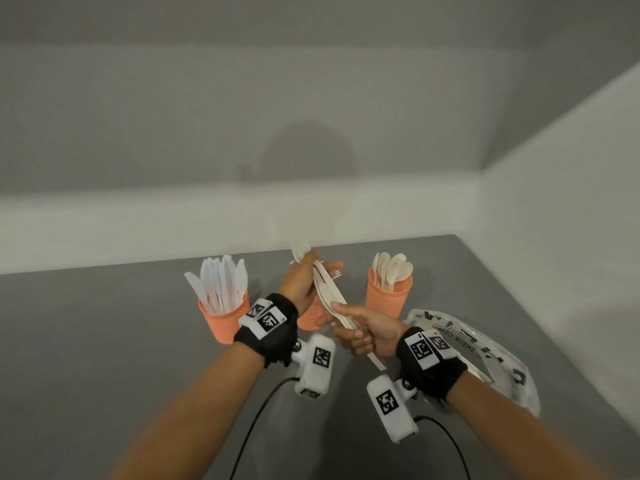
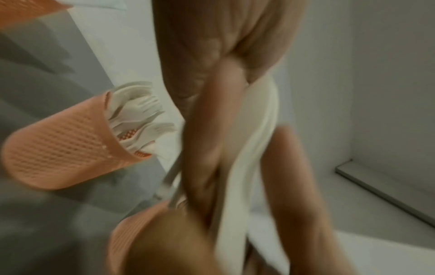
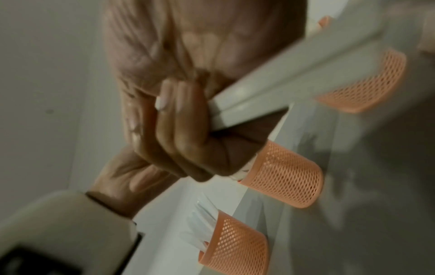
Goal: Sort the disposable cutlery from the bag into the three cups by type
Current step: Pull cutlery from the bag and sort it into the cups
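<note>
Three orange mesh cups stand in a row on the grey table. The left cup (image 1: 225, 318) holds white knives (image 1: 221, 282). The right cup (image 1: 388, 296) holds cream spoons (image 1: 393, 268). The middle cup (image 1: 308, 318) is mostly hidden behind my left hand; the left wrist view shows forks (image 2: 139, 115) in it. Both hands hold one bundle of cream cutlery (image 1: 330, 297) above the middle cup. My left hand (image 1: 311, 271) grips its far end. My right hand (image 1: 349, 327) has its fingers (image 3: 179, 130) curled round the near handle ends (image 3: 254, 96).
The clear printed plastic bag (image 1: 485, 351) lies on the table right of my right wrist. White walls close the table (image 1: 104, 341) at the back and right. Two black cables run from the wrist cameras toward me.
</note>
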